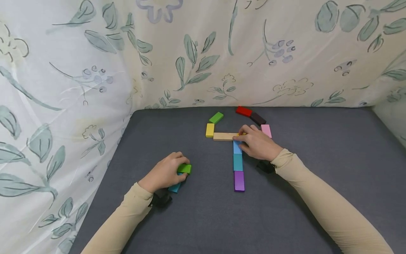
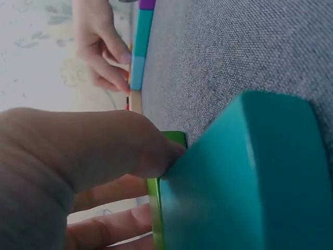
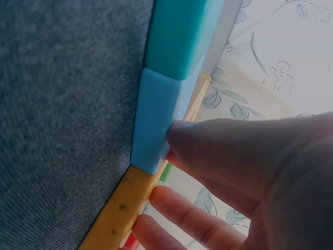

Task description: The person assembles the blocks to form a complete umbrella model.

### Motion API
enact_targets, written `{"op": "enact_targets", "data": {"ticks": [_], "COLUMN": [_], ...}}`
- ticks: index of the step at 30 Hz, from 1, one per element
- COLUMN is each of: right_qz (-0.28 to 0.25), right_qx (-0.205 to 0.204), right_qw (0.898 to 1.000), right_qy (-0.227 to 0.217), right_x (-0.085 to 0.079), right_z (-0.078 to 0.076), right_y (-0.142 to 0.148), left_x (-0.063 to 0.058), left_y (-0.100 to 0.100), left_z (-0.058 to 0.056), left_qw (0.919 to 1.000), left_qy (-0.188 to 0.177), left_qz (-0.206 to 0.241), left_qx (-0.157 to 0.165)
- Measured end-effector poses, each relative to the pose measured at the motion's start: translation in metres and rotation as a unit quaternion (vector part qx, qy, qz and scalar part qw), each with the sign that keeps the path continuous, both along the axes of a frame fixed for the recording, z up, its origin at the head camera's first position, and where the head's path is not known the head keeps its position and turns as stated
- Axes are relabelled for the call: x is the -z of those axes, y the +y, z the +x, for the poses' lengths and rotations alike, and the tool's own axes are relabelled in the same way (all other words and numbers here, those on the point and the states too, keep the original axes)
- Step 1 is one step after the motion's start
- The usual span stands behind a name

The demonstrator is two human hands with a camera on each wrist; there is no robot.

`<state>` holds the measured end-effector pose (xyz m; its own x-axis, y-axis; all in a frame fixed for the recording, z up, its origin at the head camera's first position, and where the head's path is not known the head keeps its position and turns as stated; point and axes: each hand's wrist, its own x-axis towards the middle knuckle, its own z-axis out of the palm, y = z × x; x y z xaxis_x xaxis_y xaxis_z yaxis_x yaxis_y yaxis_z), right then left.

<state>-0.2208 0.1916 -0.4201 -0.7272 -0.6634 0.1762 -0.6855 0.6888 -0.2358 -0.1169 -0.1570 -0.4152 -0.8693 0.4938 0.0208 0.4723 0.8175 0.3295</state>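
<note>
Green block (image 1: 184,169) is held between the thumb and fingers of my left hand (image 1: 165,173), at the left of the table. A teal block (image 2: 218,182) sits against it, beneath the hand, partly hidden in the head view. My right hand (image 1: 258,144) has its thumb and index finger at the light blue block (image 3: 156,114), top of a column with a teal block (image 1: 238,162) and a purple block (image 1: 239,181). Other right fingertips touch an orange-yellow block (image 3: 117,208), mostly covered in the head view. A plain wooden block (image 1: 222,137) meets the light blue one.
Beyond the wooden block stand a yellow block (image 1: 210,130) and a green block (image 1: 216,117) on the left. Red (image 1: 243,111), dark brown (image 1: 258,119) and pink (image 1: 266,130) blocks curve round on the right. Patterned cloth (image 1: 203,70) rises behind the grey table (image 1: 203,218).
</note>
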Motion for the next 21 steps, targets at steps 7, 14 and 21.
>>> {"op": "enact_targets", "data": {"ticks": [7, 14, 21], "right_qz": [0.001, 0.002, -0.002], "right_qx": [0.001, -0.002, -0.006], "right_qw": [1.000, 1.000, 1.000], "right_qy": [0.004, 0.007, 0.010], "right_x": [0.002, 0.003, 0.003], "right_z": [0.000, -0.001, -0.001], "right_y": [0.000, 0.000, 0.001], "left_x": [0.002, 0.003, 0.000], "left_y": [0.003, 0.004, 0.008], "left_z": [-0.004, -0.010, -0.023], "left_qw": [1.0000, 0.9997, 0.9996], "left_qy": [-0.006, -0.015, -0.013], "left_qz": [0.005, 0.017, 0.026], "left_qx": [-0.002, 0.003, 0.005]}}
